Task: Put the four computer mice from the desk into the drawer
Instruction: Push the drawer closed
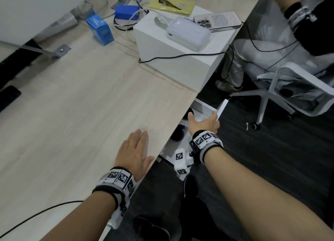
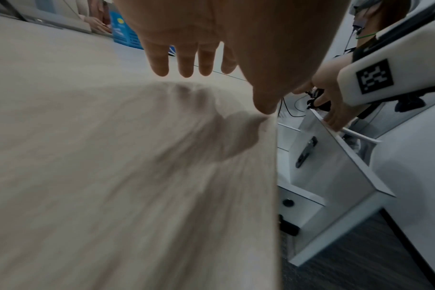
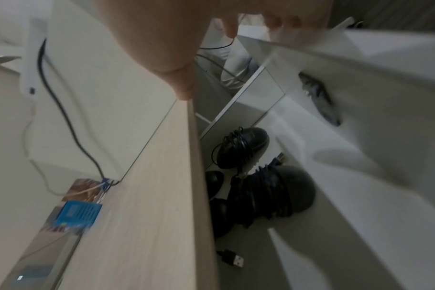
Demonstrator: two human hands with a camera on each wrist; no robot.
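While the right hand (image 1: 204, 123) curls its fingers (image 2: 335, 119) over the drawer (image 2: 335, 176) front at 3 o'clock, mice (image 3: 273, 192) sit inside. Left hand (image 1: 133, 150) lies flat and empty on the counter (image 1: 81, 105). Risk: loose cords snag on closing.

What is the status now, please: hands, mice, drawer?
Left hand flat on desk, holds nothing. Right hand grips drawer front top edge. Black mice lie inside open drawer, cables wrapped. Nothing in the way.
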